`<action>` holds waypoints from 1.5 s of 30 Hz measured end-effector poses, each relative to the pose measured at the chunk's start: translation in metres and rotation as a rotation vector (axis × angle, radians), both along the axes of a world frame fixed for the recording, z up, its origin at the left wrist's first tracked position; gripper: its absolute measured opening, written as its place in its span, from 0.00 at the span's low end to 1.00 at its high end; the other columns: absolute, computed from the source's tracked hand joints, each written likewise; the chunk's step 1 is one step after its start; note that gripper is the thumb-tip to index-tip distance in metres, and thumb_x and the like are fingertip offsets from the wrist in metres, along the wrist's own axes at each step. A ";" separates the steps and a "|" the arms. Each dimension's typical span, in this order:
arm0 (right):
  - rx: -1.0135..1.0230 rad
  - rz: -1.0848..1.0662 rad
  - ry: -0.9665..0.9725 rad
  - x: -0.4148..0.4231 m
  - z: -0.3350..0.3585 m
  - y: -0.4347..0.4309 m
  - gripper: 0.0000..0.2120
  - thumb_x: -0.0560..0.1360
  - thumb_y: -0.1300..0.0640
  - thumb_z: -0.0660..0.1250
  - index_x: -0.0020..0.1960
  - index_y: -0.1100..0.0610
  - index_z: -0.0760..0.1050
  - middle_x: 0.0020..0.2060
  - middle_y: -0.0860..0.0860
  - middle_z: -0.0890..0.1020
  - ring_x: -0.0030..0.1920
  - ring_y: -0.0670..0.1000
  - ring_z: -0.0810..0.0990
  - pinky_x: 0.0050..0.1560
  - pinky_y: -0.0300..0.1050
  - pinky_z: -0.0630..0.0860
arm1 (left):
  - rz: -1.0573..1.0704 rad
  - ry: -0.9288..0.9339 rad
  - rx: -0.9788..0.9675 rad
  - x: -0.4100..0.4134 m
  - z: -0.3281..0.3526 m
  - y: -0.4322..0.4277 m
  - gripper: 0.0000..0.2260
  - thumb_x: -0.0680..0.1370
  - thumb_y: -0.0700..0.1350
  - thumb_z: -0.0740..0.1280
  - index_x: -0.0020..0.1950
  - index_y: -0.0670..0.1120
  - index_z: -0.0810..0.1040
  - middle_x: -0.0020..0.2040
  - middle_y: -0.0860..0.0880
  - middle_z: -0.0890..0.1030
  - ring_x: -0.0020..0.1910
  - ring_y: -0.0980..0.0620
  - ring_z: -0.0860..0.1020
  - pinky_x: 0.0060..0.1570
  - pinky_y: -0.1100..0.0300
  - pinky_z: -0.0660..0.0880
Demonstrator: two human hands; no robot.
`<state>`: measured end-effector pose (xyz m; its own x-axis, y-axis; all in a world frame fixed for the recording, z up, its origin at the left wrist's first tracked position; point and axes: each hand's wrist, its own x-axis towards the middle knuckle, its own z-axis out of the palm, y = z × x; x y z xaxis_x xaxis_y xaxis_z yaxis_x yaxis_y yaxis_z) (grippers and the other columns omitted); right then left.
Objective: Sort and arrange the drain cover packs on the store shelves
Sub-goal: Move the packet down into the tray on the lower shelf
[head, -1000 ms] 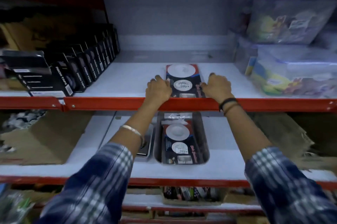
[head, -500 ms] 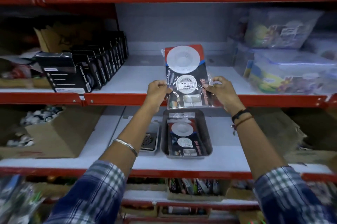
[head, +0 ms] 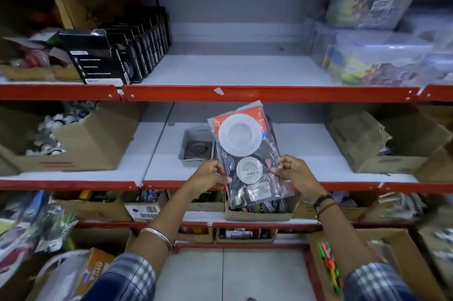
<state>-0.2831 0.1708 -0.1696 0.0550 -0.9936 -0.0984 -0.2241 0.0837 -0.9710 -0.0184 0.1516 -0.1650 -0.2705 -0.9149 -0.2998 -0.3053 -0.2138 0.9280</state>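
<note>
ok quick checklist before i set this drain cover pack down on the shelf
1. Grip: left hand and right hand both pinch the drain cover pack at its sides: ok.
2. Pack orientation: tilted, top leaning left: not ok.
3. Middle shelf space to the right of the pack: bare: ok.
4. Small tray with a square drain cover just left of the pack: close, mind it: ok.
5. What sits directly behind the pack: hidden: cannot tell.
6. Upper shelf centre: bare: ok.
</note>
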 end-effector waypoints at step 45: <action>-0.041 0.685 1.429 0.229 -0.103 -0.267 0.49 0.65 0.43 0.72 0.75 0.60 0.50 0.75 0.59 0.58 0.75 0.59 0.54 0.76 0.55 0.46 | -0.702 -1.327 -0.403 0.107 -0.136 -0.254 0.45 0.71 0.64 0.62 0.77 0.46 0.43 0.79 0.44 0.45 0.78 0.43 0.42 0.75 0.39 0.41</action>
